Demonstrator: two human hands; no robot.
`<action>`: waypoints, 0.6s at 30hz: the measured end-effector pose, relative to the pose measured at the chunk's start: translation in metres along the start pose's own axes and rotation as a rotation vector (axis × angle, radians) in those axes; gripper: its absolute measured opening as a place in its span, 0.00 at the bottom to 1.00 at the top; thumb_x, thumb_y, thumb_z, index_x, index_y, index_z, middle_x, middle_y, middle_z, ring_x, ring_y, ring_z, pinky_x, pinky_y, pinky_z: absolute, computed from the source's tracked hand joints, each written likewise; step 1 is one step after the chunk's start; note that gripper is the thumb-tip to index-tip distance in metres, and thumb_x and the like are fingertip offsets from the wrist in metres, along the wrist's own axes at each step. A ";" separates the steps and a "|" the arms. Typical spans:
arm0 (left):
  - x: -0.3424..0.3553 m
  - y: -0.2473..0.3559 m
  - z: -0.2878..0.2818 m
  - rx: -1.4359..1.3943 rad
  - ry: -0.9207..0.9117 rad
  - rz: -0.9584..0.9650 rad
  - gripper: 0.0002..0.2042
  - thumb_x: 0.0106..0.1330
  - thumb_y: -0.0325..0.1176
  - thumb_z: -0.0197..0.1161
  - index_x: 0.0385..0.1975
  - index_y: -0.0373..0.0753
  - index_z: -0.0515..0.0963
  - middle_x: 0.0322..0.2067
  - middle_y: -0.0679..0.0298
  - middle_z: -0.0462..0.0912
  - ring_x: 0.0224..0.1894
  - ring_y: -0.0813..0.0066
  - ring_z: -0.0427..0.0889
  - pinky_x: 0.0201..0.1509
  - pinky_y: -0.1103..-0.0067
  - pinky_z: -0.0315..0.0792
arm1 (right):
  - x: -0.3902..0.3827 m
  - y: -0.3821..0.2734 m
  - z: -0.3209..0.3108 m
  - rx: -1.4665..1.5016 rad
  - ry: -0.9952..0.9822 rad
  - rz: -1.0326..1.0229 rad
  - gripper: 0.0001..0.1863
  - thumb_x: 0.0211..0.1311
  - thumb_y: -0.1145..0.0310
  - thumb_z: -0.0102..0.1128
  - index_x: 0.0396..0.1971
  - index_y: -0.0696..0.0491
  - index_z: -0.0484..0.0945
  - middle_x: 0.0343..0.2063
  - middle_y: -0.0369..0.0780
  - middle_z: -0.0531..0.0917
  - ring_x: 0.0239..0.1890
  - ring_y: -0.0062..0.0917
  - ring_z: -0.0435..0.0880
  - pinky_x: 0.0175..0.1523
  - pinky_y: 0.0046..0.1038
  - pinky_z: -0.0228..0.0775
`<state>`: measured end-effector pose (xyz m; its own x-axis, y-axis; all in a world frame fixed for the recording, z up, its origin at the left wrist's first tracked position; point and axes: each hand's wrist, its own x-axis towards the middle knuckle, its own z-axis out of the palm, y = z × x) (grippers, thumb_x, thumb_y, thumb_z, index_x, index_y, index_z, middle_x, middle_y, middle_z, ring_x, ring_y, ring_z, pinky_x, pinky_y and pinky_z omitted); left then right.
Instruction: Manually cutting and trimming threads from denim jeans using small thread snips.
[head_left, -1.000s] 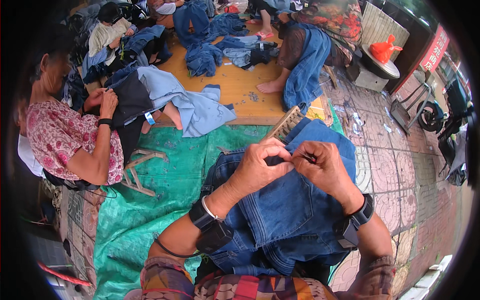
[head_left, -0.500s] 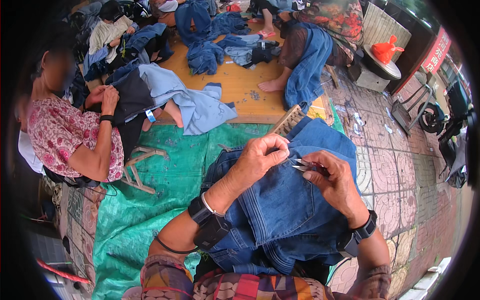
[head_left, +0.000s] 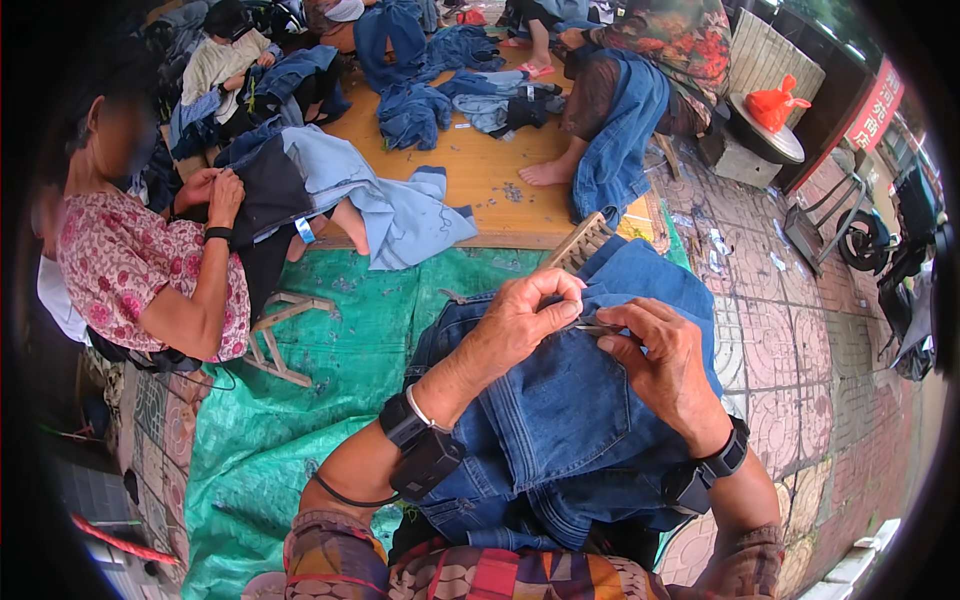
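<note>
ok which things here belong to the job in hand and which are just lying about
Job in hand:
- blue denim garment
- small metal snips in the right hand

Just lying about:
- red plastic bag
- white scraps on the paving

Dark blue jeans (head_left: 560, 400) lie across the person's lap. Above them the right hand (head_left: 668, 355) grips small metal snips (head_left: 598, 329), blades pointing toward the left hand (head_left: 525, 318), whose thumb and index finger curl toward each other. A co-worker in a floral top (head_left: 125, 265) handles light-blue and black trousers (head_left: 400, 220). More denim (head_left: 413, 112) lies on a yellowish wooden platform (head_left: 490, 215) beyond a green tarpaulin (head_left: 260, 470).
</note>
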<state>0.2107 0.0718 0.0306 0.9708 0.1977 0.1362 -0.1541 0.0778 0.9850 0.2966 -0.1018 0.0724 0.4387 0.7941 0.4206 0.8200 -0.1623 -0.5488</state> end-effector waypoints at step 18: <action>-0.090 0.014 -0.077 0.029 0.599 0.228 0.05 0.64 0.32 0.58 0.29 0.39 0.74 0.39 0.63 0.79 0.40 0.75 0.78 0.48 0.77 0.67 | -0.019 0.007 -0.002 0.274 0.029 0.185 0.08 0.52 0.80 0.62 0.34 0.59 0.77 0.25 0.39 0.79 0.26 0.21 0.77 0.33 0.22 0.69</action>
<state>0.1075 0.1299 0.0237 0.6419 0.7186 0.2676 -0.3310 -0.0551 0.9420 0.2946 -0.1187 0.0620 0.5842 0.7483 0.3143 0.5979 -0.1349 -0.7901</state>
